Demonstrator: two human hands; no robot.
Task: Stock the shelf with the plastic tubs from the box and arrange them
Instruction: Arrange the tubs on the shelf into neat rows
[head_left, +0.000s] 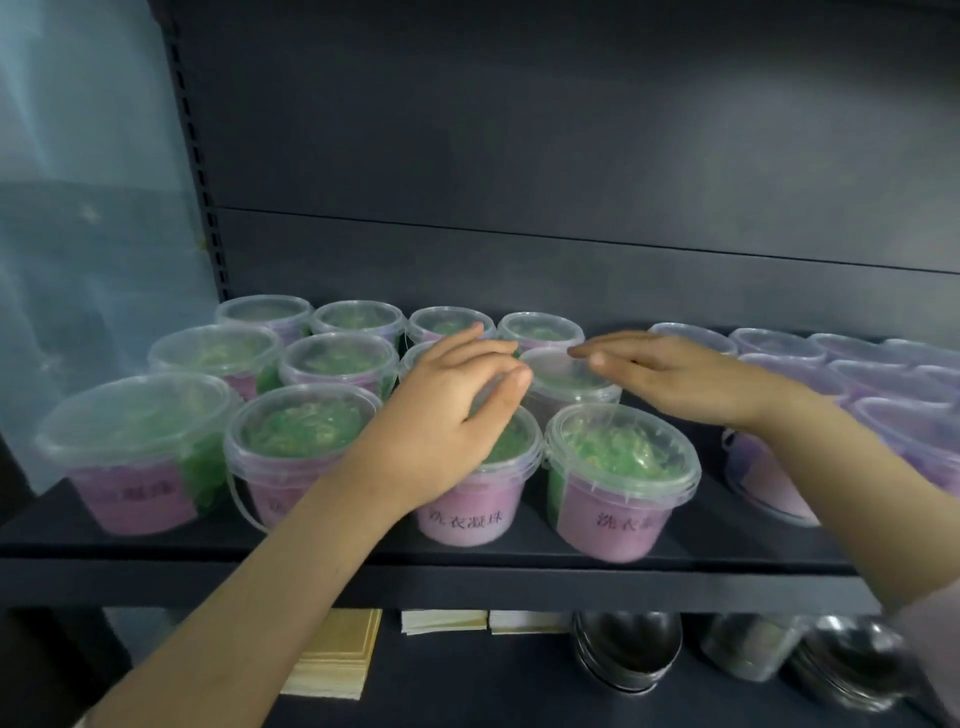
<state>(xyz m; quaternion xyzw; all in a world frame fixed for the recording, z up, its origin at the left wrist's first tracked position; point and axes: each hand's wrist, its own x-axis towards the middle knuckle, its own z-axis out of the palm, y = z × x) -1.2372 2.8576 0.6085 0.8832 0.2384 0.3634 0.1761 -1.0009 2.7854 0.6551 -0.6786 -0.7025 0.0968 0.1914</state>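
Several clear plastic tubs with green contents and pink labels stand in rows on the dark shelf (363, 551). My left hand (447, 405) hovers with loosely bent fingers over the third front-row tub (472, 499) and holds nothing. My right hand (670, 376) stretches flat, fingers straight, above the middle-row tub (566, 379) behind the front right green tub (621, 473). Whether either hand touches a lid is unclear. The box is out of sight.
Several tubs with purple contents (779, 345) fill the shelf's right side. On the lower shelf lie stacks of yellow cloths (337, 660), white pads (444, 621) and metal bowls (626, 649). The shelf's slotted upright (200, 171) stands at left, with plastic sheeting beyond.
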